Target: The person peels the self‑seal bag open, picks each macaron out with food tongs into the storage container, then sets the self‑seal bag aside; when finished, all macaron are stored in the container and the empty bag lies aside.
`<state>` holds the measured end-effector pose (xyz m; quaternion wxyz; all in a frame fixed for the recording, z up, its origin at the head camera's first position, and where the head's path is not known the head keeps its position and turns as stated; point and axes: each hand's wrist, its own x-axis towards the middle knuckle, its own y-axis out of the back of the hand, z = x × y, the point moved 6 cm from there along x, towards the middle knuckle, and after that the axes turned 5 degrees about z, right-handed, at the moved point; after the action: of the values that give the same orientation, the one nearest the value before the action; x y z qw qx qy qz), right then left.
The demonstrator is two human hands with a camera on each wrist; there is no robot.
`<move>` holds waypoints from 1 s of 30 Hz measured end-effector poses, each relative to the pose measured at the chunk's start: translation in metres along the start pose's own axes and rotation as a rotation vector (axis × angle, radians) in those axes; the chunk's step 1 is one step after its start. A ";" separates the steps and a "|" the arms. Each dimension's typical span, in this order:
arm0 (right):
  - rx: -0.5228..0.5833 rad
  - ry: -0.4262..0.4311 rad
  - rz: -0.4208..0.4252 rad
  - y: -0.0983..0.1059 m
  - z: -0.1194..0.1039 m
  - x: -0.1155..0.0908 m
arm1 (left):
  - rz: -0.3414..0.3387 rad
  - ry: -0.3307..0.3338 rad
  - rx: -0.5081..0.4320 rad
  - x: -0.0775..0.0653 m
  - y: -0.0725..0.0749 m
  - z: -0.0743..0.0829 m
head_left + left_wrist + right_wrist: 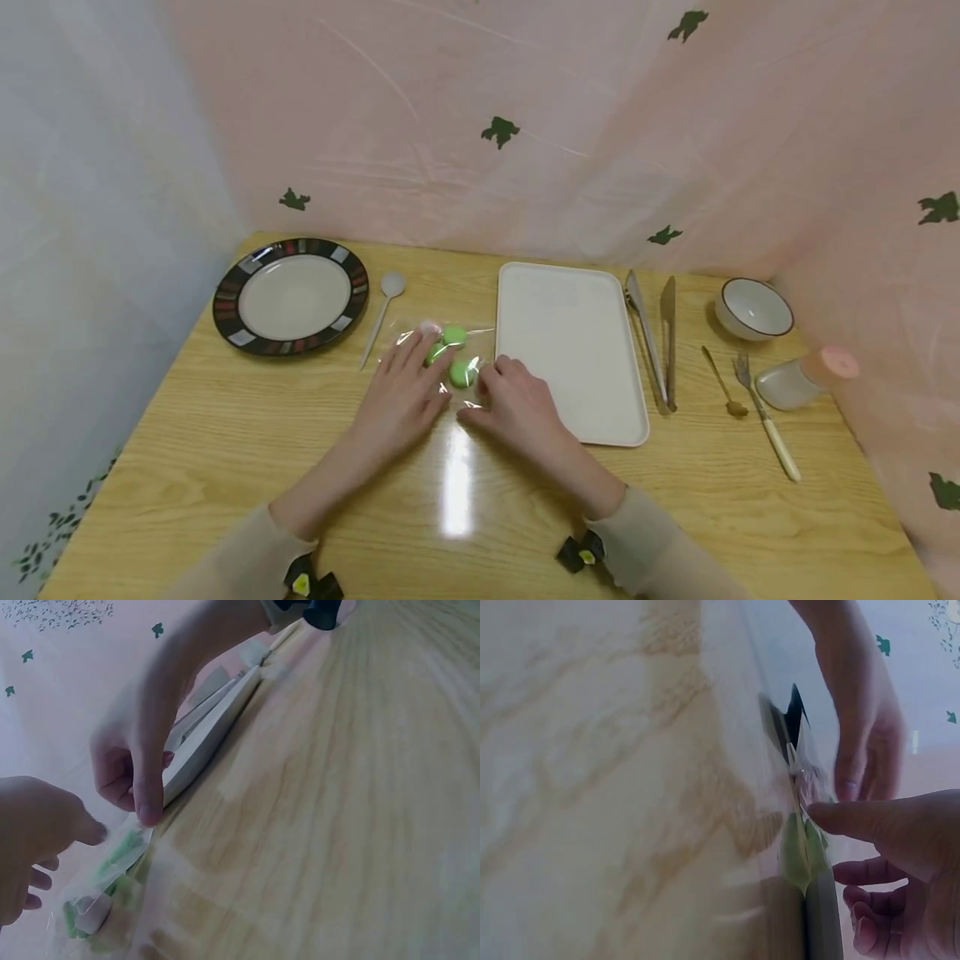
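A clear plastic bag (pixel 478 343) holding several small round green macarons (pixel 462 374) and a whitish-pink piece (pixel 430 327) lies mid-table in the head view. My left hand (pixel 400 392) rests over the bag's left part, fingers spread and fairly straight. At the bag's right edge is my right hand (pixel 522 404), its fingers bent and its thumb pointing at the bag. The right wrist view shows that thumb (pixel 847 819) apart from the index finger, its tip right at the plastic. The left wrist view has the green macarons (pixel 120 851) below both hands.
A white tray (pixel 566 333) lies just right of the bag. A dark-rimmed plate (pixel 294 296) and a spoon (pixel 392 285) are left. Farther right are long metal utensils (pixel 670 342), a bowl (pixel 753 308), a small spoon (pixel 722 383), a fork (pixel 765 417) and a pink-topped jar (pixel 787 385).
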<state>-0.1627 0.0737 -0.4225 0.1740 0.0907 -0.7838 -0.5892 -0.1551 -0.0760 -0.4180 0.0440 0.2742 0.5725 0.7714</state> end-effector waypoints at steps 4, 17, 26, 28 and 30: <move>-0.036 0.008 -0.007 -0.001 -0.004 0.000 | 0.098 0.016 -0.063 -0.005 0.010 0.006; -0.128 0.146 0.083 0.003 -0.013 -0.007 | 0.038 0.160 -0.169 -0.016 0.004 0.009; -0.124 0.166 0.101 0.003 -0.015 -0.008 | 0.030 0.153 -0.172 -0.020 -0.003 0.017; -0.110 0.161 0.098 0.003 -0.014 -0.008 | 0.057 0.110 -0.138 -0.018 -0.002 0.018; -0.094 0.154 0.095 0.002 -0.014 -0.008 | 0.085 0.054 -0.099 -0.015 0.000 0.019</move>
<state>-0.1496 0.0647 -0.4183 0.2654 0.0902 -0.7430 -0.6077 -0.1332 -0.0654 -0.4202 0.0093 0.2747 0.5225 0.8071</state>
